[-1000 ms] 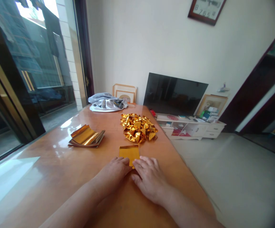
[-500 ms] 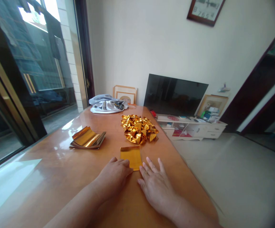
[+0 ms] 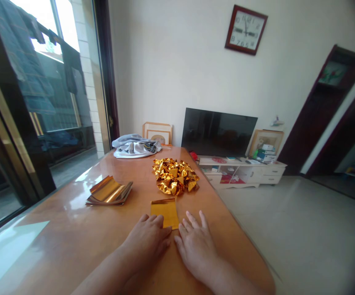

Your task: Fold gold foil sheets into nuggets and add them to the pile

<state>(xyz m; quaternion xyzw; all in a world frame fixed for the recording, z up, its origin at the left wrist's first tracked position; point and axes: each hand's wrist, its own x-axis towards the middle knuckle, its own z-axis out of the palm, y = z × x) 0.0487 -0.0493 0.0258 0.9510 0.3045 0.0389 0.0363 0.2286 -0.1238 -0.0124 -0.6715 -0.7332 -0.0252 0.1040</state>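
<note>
A flat sheet of gold foil paper (image 3: pixel 165 209) lies on the table in front of me, its far edge slightly curled. My left hand (image 3: pixel 149 237) is closed at the sheet's near left corner, fingers bent and pressed on its near edge, covering that part. Against the near right corner rests my right hand (image 3: pixel 195 246), palm down with its fingers spread. Just beyond the sheet is a heap of folded gold foil pieces (image 3: pixel 175 176). To the left sits a stack of gold foil sheets (image 3: pixel 109 191), the top ones curling up.
The glossy wooden table (image 3: pixel 103 241) has its right edge close to my right arm. Bundled grey cloth (image 3: pixel 136 146) lies at the far end. A pale sheet (image 3: pixel 14 250) covers the left side. Beyond stand a television (image 3: pixel 218 133) and a low white cabinet (image 3: pixel 267 174).
The view has tilted up, so everything sits lower and more of the wall clock shows. Both hands stay at the foil sheet's near edge, with little visible movement against it.
</note>
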